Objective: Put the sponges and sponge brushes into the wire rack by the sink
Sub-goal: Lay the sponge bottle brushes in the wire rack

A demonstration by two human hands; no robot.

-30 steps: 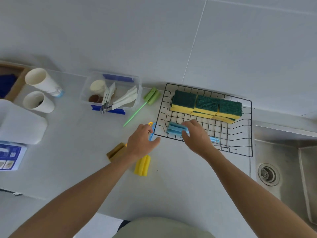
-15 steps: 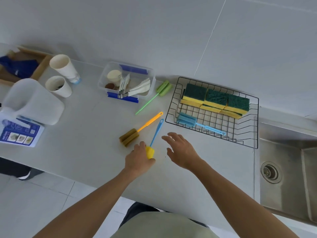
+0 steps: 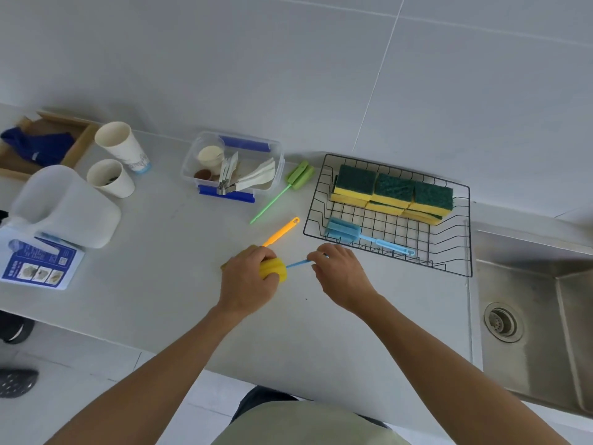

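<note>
Sponge brushes and sponges were split between the grey counter and the black wire rack, which sat at the right, just beside the steel sink. Along the rack's far side lay a row of green-topped yellow sponges, and nearer in it a light blue sponge brush lay flat. The left hand was curled round the yellow foam head of a blue-handled brush on the counter, and the right hand pinched that brush's thin handle at its far end, though the fingertips partly hid the contact. An orange-handled brush ran out from under the left hand, its head mostly covered. Farther off, a green sponge brush lay between the rack and a clear plastic box.
</note>
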